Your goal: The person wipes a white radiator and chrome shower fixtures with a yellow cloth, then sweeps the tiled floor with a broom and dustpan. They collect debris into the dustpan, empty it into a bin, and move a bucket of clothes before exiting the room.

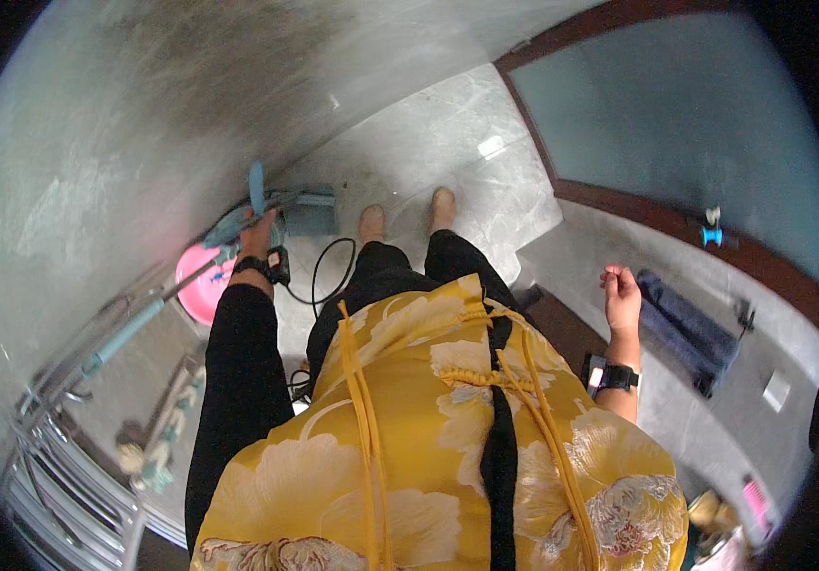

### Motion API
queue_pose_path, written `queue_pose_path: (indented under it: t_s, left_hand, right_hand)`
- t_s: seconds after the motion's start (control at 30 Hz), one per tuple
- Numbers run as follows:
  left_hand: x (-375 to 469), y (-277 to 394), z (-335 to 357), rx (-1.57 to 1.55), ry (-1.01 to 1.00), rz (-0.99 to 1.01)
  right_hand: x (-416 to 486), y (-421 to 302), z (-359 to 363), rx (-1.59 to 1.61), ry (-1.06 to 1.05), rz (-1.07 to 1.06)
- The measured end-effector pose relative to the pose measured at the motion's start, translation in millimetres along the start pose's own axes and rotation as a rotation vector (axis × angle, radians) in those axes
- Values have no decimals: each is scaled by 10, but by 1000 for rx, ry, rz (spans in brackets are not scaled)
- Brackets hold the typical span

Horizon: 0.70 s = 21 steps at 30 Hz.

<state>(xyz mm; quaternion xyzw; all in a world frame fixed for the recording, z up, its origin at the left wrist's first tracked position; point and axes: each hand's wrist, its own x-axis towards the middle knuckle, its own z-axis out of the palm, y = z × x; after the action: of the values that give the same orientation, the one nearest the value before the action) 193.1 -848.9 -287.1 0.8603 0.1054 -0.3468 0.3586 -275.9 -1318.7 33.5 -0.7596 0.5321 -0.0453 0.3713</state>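
Observation:
My left hand (258,232) reaches down beside the wall, with its fingers around a blue handle (257,187). A blue-grey dustpan (311,212) lies on the floor just past it. Part of the grip is hidden by the hand itself. Under that wrist is a pink basin (197,287) with small blue things in it, crossed by a long pole with a light blue grip (124,335). My right hand (621,285) hangs out to the side, fingers curled together, with nothing visible in it. Dark blue towels (688,325) hang near that hand.
Grey tiled floor (409,143) lies around my bare feet. A black cable (315,275) loops beside my left leg. A metal rack (74,485) stands at lower left. On the right are a brown-framed frosted panel (666,114), a wall switch (776,391) and a pink brush (755,499).

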Motion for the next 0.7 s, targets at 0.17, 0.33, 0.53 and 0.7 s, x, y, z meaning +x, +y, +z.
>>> queue_pose_path:
  t_s: [0.17,0.33,0.53,0.7]
  left_hand:
    - [-238,17,88,-142,109,45]
    - [-708,124,386,-144,154,63]
    - [-1113,278,837,-63,-36,252]
    - [-1158,409,1193,-5,-388,231]
  right_hand:
    - [685,-203,7,-50,-125,-100]
    - [1537,-568,249,-84,-327,-270]
    - [2206,-1399,1191,-326,-770,-657]
    - [1975,-1984,2344,-419,-1257,-922]
